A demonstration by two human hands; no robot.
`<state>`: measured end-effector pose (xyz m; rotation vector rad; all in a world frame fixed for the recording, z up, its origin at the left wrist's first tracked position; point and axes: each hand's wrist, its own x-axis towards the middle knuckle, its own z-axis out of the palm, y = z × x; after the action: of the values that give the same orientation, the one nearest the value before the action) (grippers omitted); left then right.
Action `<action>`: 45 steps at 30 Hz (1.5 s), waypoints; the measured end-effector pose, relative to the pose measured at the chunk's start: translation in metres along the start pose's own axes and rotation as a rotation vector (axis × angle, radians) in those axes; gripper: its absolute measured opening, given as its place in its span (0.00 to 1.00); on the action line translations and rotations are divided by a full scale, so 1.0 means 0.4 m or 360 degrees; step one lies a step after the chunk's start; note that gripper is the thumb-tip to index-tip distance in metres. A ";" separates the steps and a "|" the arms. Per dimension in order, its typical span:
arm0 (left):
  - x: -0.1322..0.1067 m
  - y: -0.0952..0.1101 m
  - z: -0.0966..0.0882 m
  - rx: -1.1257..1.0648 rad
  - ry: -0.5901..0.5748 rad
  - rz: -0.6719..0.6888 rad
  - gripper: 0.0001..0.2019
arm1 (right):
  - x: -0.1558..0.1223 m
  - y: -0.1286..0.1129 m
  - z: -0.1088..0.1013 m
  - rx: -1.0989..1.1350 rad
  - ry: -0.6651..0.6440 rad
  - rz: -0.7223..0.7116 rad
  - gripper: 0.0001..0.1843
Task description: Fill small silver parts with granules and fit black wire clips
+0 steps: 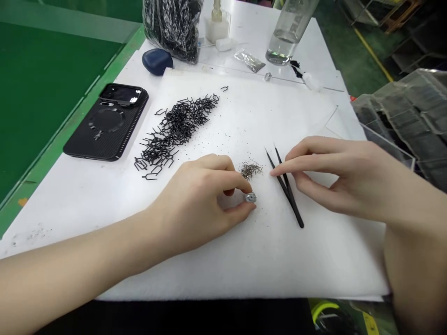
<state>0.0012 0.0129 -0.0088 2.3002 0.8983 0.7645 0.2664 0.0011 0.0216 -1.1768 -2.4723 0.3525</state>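
Observation:
My left hand (199,200) pinches a small shiny metal piece (250,197) between thumb and fingertips, just above the white work surface. Beside its fingertips lies a little heap of tiny dark and brassy bits (250,170). Black pointed tweezers (291,200) lie to the right of that heap, their tips apart and pointing away from me. My right hand (338,174) reaches over the tweezers with its fingers spread. One of its fingertips crosses the tweezers' arms while the thumb stays to their right; whether they touch is unclear.
A pile of black forked parts (178,123) spreads left of centre. Farther left lie a black phone (108,123) and a dark blue case (157,61). At the back stand a bag of black parts (172,28) and a water bottle (288,35). Clear plastic boxes (405,111) sit right.

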 end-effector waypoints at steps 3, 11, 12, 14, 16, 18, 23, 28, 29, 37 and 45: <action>0.002 -0.001 0.001 -0.0070 -0.0025 -0.0044 0.04 | 0.001 -0.021 -0.016 0.0048 0.0135 0.0150 0.15; 0.000 0.006 -0.001 -0.0112 -0.0085 -0.0095 0.04 | 0.089 -0.066 -0.027 0.0244 0.0006 0.0132 0.12; -0.001 0.006 -0.001 -0.0112 -0.0084 -0.0096 0.04 | 0.116 -0.067 -0.016 0.0361 0.0021 0.0116 0.12; -0.002 0.007 -0.001 -0.0114 -0.0086 -0.0101 0.04 | 0.180 -0.068 0.007 0.0418 0.0099 0.0110 0.10; -0.003 0.007 0.000 -0.0111 -0.0091 -0.0112 0.05 | 0.251 -0.064 0.033 0.0270 0.0050 0.0093 0.10; -0.003 0.006 0.000 -0.0107 -0.0104 -0.0123 0.05 | 0.317 -0.055 0.058 0.0196 0.0053 0.0062 0.10; -0.003 0.002 0.002 -0.0128 -0.0145 -0.0128 0.06 | 0.404 -0.024 0.106 0.0155 0.0040 0.0052 0.06; -0.003 0.000 0.003 -0.0166 -0.0155 -0.0142 0.05 | 0.403 -0.020 0.109 0.0282 0.0063 0.0124 0.04; -0.003 0.001 0.003 -0.0180 -0.0149 -0.0143 0.05 | 0.399 -0.023 0.103 0.0314 0.0084 0.0151 0.04; -0.007 -0.002 0.007 -0.0363 0.0008 -0.0166 0.05 | 0.327 -0.049 0.030 0.0541 0.0301 0.0420 0.02; -0.001 0.010 -0.009 -0.0512 0.0100 -0.0219 0.06 | 0.145 -0.074 0.015 0.0936 0.0507 0.0560 0.05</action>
<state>0.0002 0.0111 -0.0039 1.9243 0.8801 0.8570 0.2099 0.0279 0.0408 -1.2712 -1.7113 0.8464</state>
